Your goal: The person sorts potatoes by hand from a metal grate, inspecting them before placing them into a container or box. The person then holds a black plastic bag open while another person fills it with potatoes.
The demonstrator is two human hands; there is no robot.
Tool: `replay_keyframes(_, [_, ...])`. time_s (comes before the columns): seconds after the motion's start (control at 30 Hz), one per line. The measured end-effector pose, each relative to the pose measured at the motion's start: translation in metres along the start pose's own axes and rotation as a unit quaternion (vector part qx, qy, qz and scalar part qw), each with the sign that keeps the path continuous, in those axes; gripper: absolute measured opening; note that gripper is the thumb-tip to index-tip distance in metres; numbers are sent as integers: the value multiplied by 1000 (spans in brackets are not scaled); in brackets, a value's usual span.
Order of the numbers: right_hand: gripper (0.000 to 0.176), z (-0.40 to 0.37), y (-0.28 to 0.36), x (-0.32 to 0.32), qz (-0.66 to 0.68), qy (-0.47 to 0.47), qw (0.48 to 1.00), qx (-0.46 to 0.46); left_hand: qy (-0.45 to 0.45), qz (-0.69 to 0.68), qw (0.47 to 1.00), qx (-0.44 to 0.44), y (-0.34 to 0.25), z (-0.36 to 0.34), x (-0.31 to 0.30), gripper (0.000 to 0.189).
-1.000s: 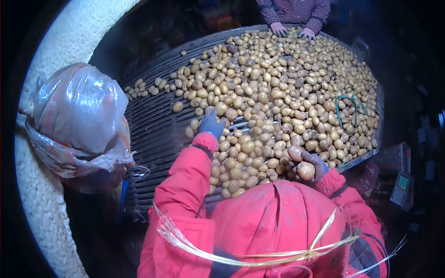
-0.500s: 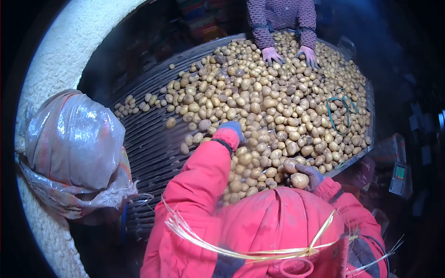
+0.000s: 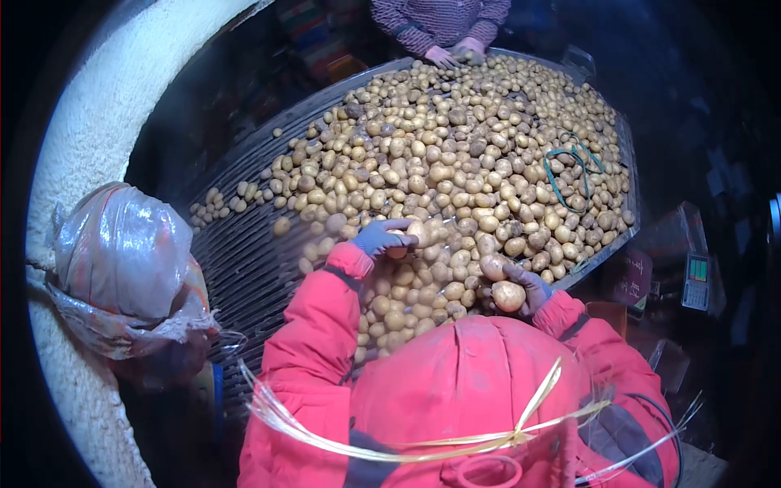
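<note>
My left hand [image 3: 381,237], in a blue-grey glove, is closed around a potato [image 3: 416,233] just above the heap. A second potato seems to lie under its fingers. Across from it, my gloved right hand [image 3: 530,288] holds a large pale potato [image 3: 508,296], and another potato [image 3: 492,267] sits against its fingertips. Beneath both hands spreads a thick heap of potatoes [image 3: 455,175] of mixed sizes, some darker with soil.
The heap rests on a slatted metal table [image 3: 244,252]. A green cord loop [image 3: 561,183] lies on it. At the far edge, a co-worker's gloved hands [image 3: 455,55] touch potatoes. A plastic-wrapped bundle [image 3: 122,252] stands left, by a pale rough wall [image 3: 89,122]. A digital display [image 3: 697,281] is at right.
My left hand has risen from the heap with a potato in its fingers. My right hand still holds its potatoes. The co-worker's hands have come together. The whole view has shifted slightly.
</note>
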State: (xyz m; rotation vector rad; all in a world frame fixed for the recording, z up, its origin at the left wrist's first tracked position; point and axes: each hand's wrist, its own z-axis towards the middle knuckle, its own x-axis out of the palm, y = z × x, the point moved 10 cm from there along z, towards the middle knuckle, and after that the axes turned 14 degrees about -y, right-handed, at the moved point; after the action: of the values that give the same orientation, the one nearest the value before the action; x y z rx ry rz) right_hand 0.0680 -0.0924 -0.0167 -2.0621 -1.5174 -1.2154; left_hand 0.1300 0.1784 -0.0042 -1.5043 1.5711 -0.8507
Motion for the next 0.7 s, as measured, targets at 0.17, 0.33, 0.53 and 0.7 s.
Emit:
replay_keyframes(0.17, [59, -15, 20, 45, 21, 44, 999, -20, 86, -94, 991, 34, -13, -20, 74, 46])
replay_keyframes(0.33, [60, -31, 45, 23, 21, 86, 991, -105, 195, -213, 950, -115, -48, -71, 177, 55])
replay_keyframes(0.53, [61, -78, 69, -53, 55, 52, 971, -225, 234, -187, 945, -129, -46, -74, 242, 54])
replay_keyframes(0.7, [54, -125, 69, -121, 173, 7, 962, -213, 239, -123, 942, -202, -37, -78, 319, 54])
